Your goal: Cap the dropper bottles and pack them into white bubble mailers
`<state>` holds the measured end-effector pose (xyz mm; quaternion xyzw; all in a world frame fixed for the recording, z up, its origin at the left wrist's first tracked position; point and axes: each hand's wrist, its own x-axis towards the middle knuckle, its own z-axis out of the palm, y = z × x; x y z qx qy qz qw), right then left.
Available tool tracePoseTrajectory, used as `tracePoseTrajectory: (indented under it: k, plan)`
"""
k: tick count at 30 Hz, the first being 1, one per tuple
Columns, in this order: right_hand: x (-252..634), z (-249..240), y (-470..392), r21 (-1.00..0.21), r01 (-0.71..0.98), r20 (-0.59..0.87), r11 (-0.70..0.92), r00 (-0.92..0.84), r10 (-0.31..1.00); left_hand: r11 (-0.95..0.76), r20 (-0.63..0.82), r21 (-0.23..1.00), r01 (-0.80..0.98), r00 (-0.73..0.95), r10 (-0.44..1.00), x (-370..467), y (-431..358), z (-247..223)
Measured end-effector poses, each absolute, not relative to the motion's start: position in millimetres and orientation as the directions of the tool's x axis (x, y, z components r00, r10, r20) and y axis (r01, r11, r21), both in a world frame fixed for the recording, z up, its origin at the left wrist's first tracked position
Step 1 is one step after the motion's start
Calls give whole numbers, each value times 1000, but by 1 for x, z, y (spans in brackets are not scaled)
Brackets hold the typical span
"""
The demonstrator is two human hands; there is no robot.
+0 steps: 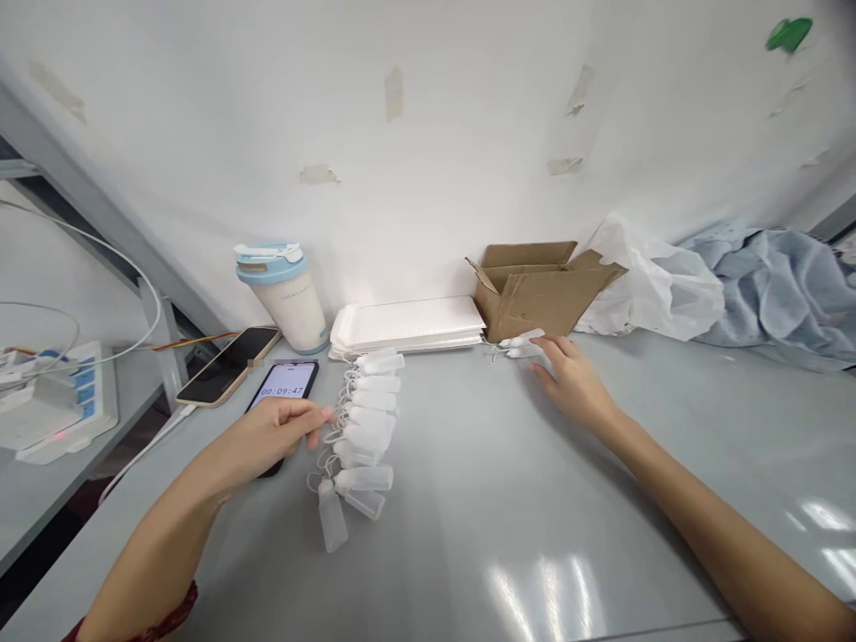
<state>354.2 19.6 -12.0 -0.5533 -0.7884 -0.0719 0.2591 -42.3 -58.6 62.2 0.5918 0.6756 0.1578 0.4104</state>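
Several small translucent plastic bottles (371,421) with white cord loops lie in a column on the table, left of the middle. My left hand (271,437) is beside the loops, its thumb and index finger pressed together at the cords. Whether a loop is caught between those fingertips is hidden. Farther right, two more small bottles (522,342) lie in front of the cardboard box. My right hand (572,376) reaches to them with index fingertip at the end of the upper one. Its thumb stays apart, lower down.
A stack of white padded envelopes (415,323) lies by the wall, beside an open cardboard box (541,299). Left stand a lidded cup (291,303), a phone (231,364) and a phone showing a timer (284,382). A plastic bag (655,285) and blue cloth (782,290) are right.
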Motion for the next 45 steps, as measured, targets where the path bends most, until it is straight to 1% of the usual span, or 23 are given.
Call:
tracePoseTrajectory:
  k: [2, 4, 7, 9, 11, 13, 16, 18, 20, 23, 28, 33, 37, 43, 45]
  plan:
    - [354, -13, 21, -165, 912, 484, 375, -256, 837, 257, -279, 684, 683, -80, 957, -42, -58, 62]
    - [354, -13, 22, -160, 915, 482, 371, -256, 838, 240, -174, 693, 680, -165, 971, -39, -57, 60]
    - [353, -15, 23, -153, 919, 467, 363, -257, 846, 151, 2, 721, 676, -220, 975, -30, -58, 58]
    - [352, -17, 23, -150, 925, 448, 350, -252, 858, 83, 133, 710, 700, -249, 959, -21, -61, 55]
    - [350, -18, 22, -147, 933, 426, 328, -240, 872, 22, 268, 663, 748, -265, 926, -11, -65, 53]
    - [348, -18, 21, -147, 940, 406, 307, -225, 886, -50, 406, 586, 809, -240, 882, -2, -71, 52]
    - [348, -16, 21, -160, 941, 381, 298, -220, 898, -164, 576, 446, 880, -143, 805, 9, -79, 52]
    - [349, -13, 20, -183, 933, 368, 309, -227, 902, -230, 641, 373, 899, -70, 765, 15, -83, 53]
    - [349, -11, 20, -217, 920, 357, 327, -237, 904, -290, 663, 321, 902, 5, 748, 19, -87, 54]
    - [347, -7, 18, -271, 896, 333, 352, -256, 907, -370, 662, 283, 885, 99, 743, 25, -91, 53]
    - [341, -1, 13, -334, 874, 286, 354, -264, 921, -460, 691, 239, 855, 183, 699, 28, -92, 48]
    - [340, 7, 10, -374, 866, 258, 331, -246, 934, -450, 698, 236, 861, 172, 695, 27, -92, 49]
    - [342, 8, 14, -364, 879, 249, 309, -228, 941, -425, 692, 237, 874, 155, 705, 28, -94, 52]
    - [347, 3, 22, -346, 885, 308, 311, -206, 929, -357, 642, 260, 897, 115, 758, 30, -95, 53]
    - [350, 1, 24, -337, 888, 342, 312, -193, 920, -375, 642, 262, 889, 129, 756, 30, -95, 51]
